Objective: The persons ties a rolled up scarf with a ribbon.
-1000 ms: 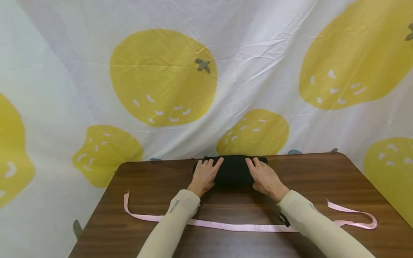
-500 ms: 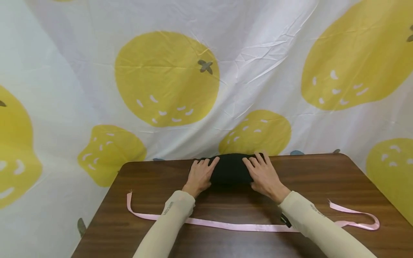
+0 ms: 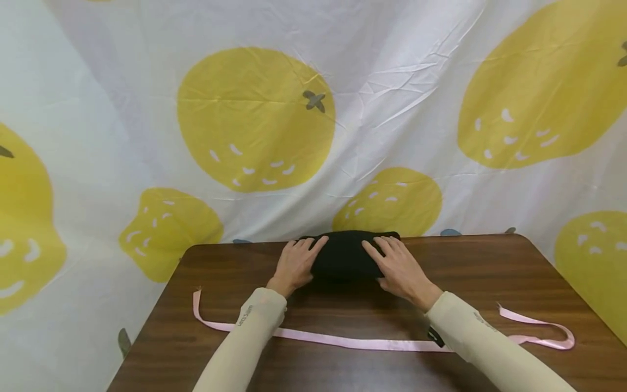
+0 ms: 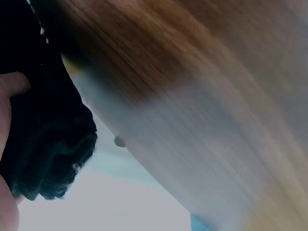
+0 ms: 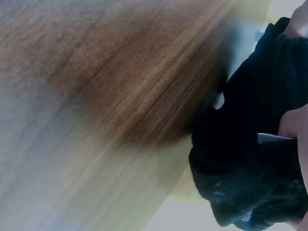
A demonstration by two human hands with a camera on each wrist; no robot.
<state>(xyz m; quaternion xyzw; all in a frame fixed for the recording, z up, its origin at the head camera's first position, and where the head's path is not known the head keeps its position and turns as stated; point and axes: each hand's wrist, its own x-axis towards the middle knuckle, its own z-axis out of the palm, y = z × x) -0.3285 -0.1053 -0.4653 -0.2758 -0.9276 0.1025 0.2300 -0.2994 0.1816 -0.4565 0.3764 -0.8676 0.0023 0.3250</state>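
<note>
A bundle of rolled or folded black cloth sits at the far edge of the table. My left hand grips its left part, fingers over the top. On the right part my right hand holds it the same way. In the left wrist view the cloth's ragged, fuzzy end sticks out past the fingers. The right wrist view shows layered folds and a small pale strip beside a fingertip. The cloth's underside is hidden.
A pink ribbon stretches across the brown wooden table nearer to me, curling at both ends. Both forearms pass over it. A white curtain with yellow fruit prints hangs right behind the table.
My left hand has slid left along the cloth. The right fingers lifted and spread, then came back down slightly further left. The ribbon stays put.
</note>
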